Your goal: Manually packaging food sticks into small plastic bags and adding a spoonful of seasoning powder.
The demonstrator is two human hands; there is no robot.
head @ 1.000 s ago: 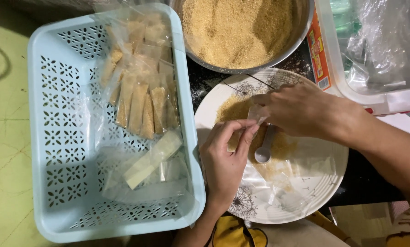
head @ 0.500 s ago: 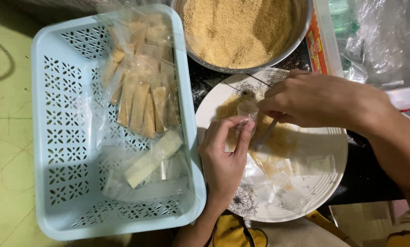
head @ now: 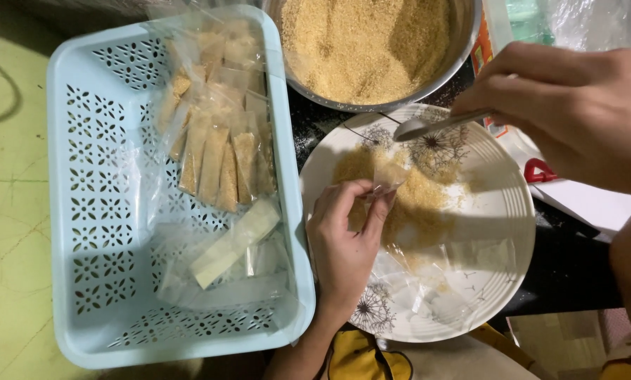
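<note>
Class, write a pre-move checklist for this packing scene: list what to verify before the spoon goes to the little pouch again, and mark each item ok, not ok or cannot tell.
1. Left hand pinches the small clear pouch: ok.
2. Pouch mouth held open: cannot tell, the plastic is too clear.
3. Right hand grips the spoon, raised above the plate: ok.
4. Spoon loaded with granules: cannot tell.
5. Steel bowl holds plenty of brown granules: ok.
6. Plate free of spills: not ok, granules lie scattered on it.
</note>
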